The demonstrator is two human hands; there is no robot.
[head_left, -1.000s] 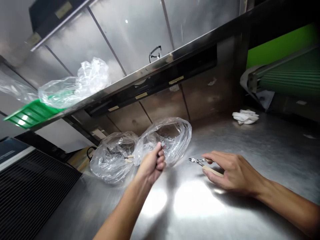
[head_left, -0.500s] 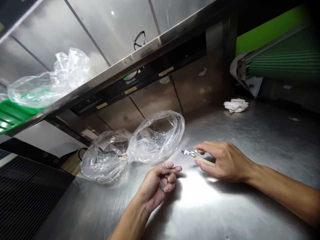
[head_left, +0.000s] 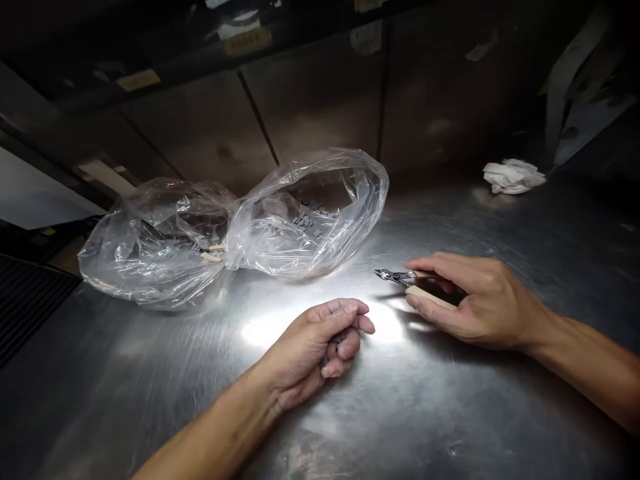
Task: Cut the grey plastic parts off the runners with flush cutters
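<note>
Right hand [head_left: 480, 300]: fingers [head_left: 450, 267] close on the pale handles of light, stiff side cutters [head_left: 395, 277], best gripped there, at right on the steel counter [head_left: 450, 413]. Left hand [head_left: 300, 353]: fingers [head_left: 345, 320] curl around a small dark object [head_left: 327, 353], mostly hidden.

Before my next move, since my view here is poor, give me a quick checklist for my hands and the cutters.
Right hand on cutters: ok, handles held in the fingers.
Cutters' jaws: cannot tell whether open or shut.
Left hand: cannot tell, closed around a small dark piece that is mostly hidden.
Bag: ok, lying on the steel table, apart from both hands.
</note>
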